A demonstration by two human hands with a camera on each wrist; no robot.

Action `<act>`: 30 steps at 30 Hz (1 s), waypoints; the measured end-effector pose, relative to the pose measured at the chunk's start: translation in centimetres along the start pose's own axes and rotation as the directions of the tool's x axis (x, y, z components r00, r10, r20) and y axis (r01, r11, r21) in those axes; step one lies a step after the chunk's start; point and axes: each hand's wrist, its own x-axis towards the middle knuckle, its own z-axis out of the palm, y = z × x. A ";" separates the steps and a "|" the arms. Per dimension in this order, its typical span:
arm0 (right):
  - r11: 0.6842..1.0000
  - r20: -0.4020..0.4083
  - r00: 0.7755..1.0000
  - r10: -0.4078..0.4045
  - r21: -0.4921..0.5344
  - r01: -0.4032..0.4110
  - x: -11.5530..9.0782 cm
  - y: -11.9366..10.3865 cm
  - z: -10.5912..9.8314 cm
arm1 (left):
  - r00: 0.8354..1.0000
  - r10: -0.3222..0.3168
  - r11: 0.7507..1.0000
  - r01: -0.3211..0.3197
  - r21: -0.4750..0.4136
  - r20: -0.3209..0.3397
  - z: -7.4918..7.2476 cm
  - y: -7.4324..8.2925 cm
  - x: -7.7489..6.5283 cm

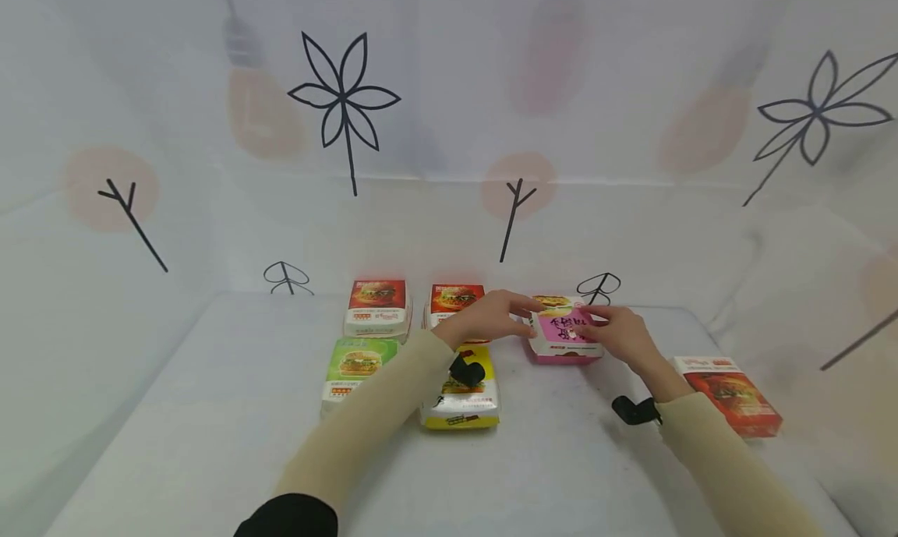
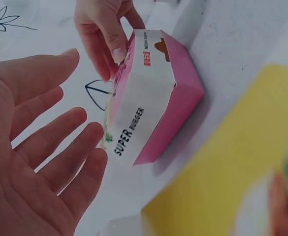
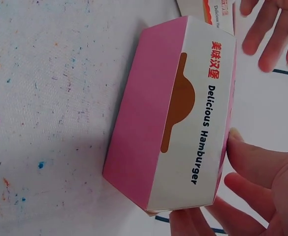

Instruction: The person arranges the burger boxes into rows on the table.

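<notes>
A pink and white burger box (image 1: 564, 334) with a picture of a burger on its lid sits at the back of the white table, right of the middle. My right hand (image 1: 624, 338) holds it at the right side. In the right wrist view the thumb (image 3: 247, 152) lies against the lid's edge and the other fingers reach round the box's end. My left hand (image 1: 487, 319) hovers at the box's left side, fingers extended and spread. The left wrist view shows those fingers (image 2: 84, 172) beside the box's printed side, gripping nothing.
Left of the pink box stand two red and white burger boxes (image 1: 377, 307) at the back, with a green one (image 1: 361, 350) and a yellow one (image 1: 459, 408) in front. Another red box (image 1: 733, 397) lies near the table's right edge. A patterned white cloth (image 1: 435, 225) hangs behind.
</notes>
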 end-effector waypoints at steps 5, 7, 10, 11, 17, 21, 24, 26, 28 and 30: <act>1.000 0.018 1.000 -0.003 0.030 0.002 0.0 -0.1 -0.1 | 0.998 -0.052 0.999 0.052 -0.006 0.028 0.9 0.1 1.1; 0.999 0.017 1.000 -0.012 0.032 0.012 0.0 0.0 0.0 | 0.996 -0.073 0.997 0.072 0.010 0.049 1.1 0.2 1.3; 0.999 0.004 1.000 -0.031 0.040 0.031 0.1 0.4 0.0 | 0.993 -0.099 0.995 0.098 0.022 0.067 1.2 0.4 1.3; 0.998 -0.004 0.999 -0.038 0.046 0.038 0.1 0.5 0.0 | 0.992 -0.105 0.994 0.104 0.023 0.066 1.2 0.5 1.3; 0.995 -0.019 0.998 -0.051 0.079 0.053 0.6 1.2 -0.1 | 0.990 -0.124 0.992 0.123 0.029 0.063 1.2 0.4 1.2; 0.996 0.005 0.997 -0.071 0.061 0.070 1.2 1.3 -0.3 | 0.987 -0.139 0.990 0.137 0.033 0.081 1.1 0.2 1.1; 0.992 0.046 0.993 -0.110 0.064 0.107 1.6 1.6 -0.6 | 0.984 -0.155 0.988 0.153 0.026 0.093 1.1 0.0 1.1; 0.987 0.089 0.987 -0.136 0.093 0.128 1.7 1.8 -0.7 | 0.982 -0.164 0.986 0.162 0.025 0.095 1.2 0.0 1.1; 0.982 0.130 0.979 -0.154 0.130 0.137 1.7 2.0 -0.8 | 0.982 -0.165 0.986 0.162 0.038 0.093 1.2 0.0 1.1; 0.978 0.155 0.975 -0.162 0.155 0.138 1.6 2.1 -0.9 | 0.983 -0.162 0.986 0.158 0.052 0.090 1.3 0.2 1.1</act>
